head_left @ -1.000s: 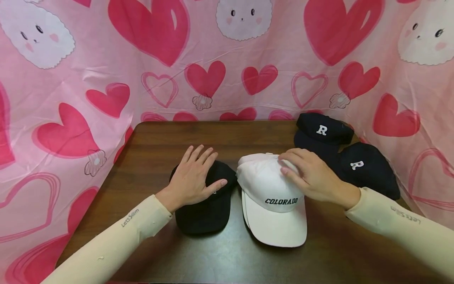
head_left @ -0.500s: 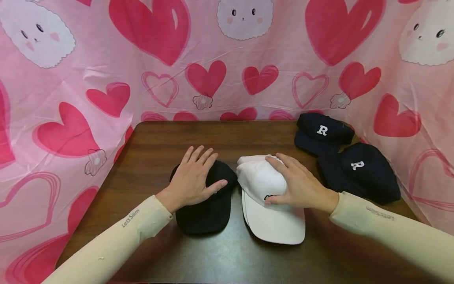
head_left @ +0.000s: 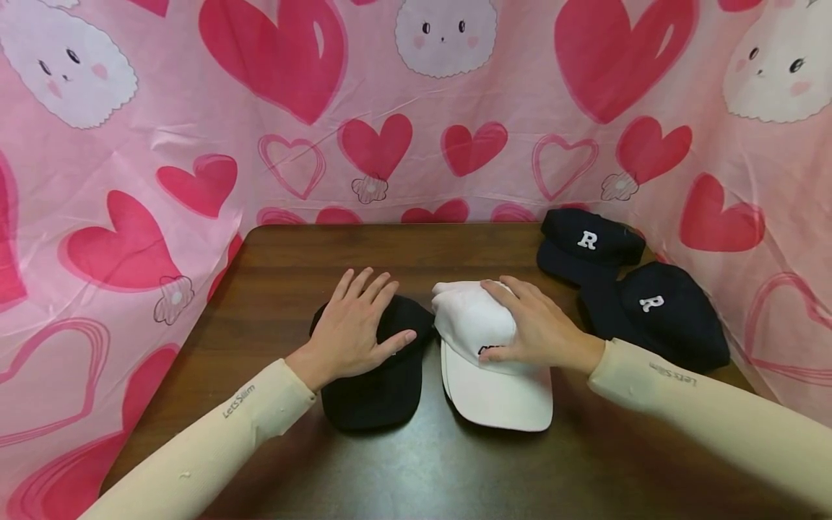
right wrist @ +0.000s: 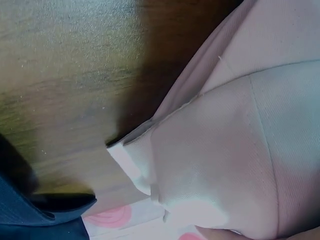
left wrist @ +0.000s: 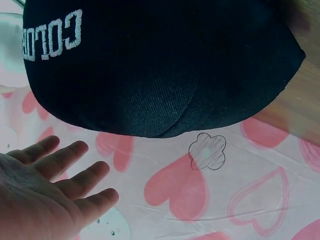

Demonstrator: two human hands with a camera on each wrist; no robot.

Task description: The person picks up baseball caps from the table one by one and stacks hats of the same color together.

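Note:
My left hand (head_left: 354,328) is spread over a black cap (head_left: 377,397), thumb out to the side. In the left wrist view its straight fingers (left wrist: 85,182) show beside the black cap's crown (left wrist: 150,70), which carries white lettering. My right hand (head_left: 542,325) lies across the crown of a white cap (head_left: 500,401), fingers extended over the top and thumb across the front, covering most of the dark lettering. A second brim edge shows under the white brim. The right wrist view shows the white crown (right wrist: 215,150) close up, with only a sliver of hand at the bottom.
Two dark caps with a white R, one at the back right (head_left: 588,242) and one nearer (head_left: 663,314), sit on the brown wooden table (head_left: 390,245). A pink heart-patterned cloth (head_left: 442,101) hangs behind and at both sides.
My right hand has moved left and forward across the white crown, from its right side to over the lettering. The white brim has shifted slightly back and left. My left hand stays put.

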